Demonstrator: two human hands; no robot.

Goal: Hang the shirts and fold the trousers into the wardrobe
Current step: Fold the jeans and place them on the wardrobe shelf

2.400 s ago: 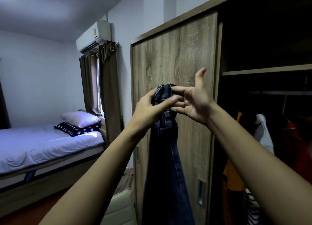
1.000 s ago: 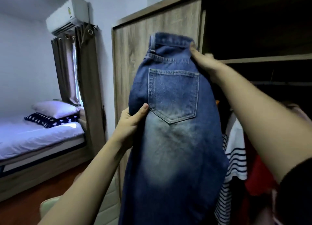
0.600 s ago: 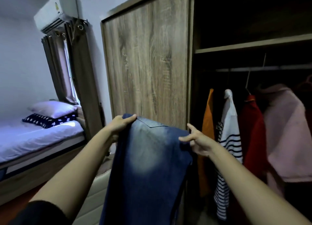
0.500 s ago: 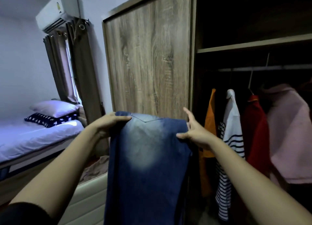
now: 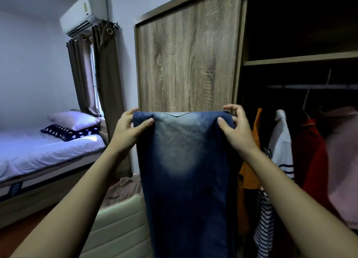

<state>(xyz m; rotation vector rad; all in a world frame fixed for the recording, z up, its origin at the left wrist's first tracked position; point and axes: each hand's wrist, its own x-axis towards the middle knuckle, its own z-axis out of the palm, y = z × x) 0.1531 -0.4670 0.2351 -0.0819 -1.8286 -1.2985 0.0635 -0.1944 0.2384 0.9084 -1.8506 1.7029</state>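
Jeans (image 5: 186,170): hanging down in front of the wardrobe (image 5: 186,54) door, top edge folded over, stretching between the 2 hands.
Left hand (image 5: 126,134): fingers (image 5: 129,113) curling behind the fold's left corner, thumb pressing in front, gripping it.
Right hand (image 5: 236,132): pinching the right corner likewise.
Shirts (image 5: 310,151): hanging on the rail (image 5: 310,86) inside, right of the jeans.

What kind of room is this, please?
Most likely a bedroom: a bed with pillows stands by the curtains, and an open wardrobe holds shirts on a rail. The left hand and right hand hold jeans before it.
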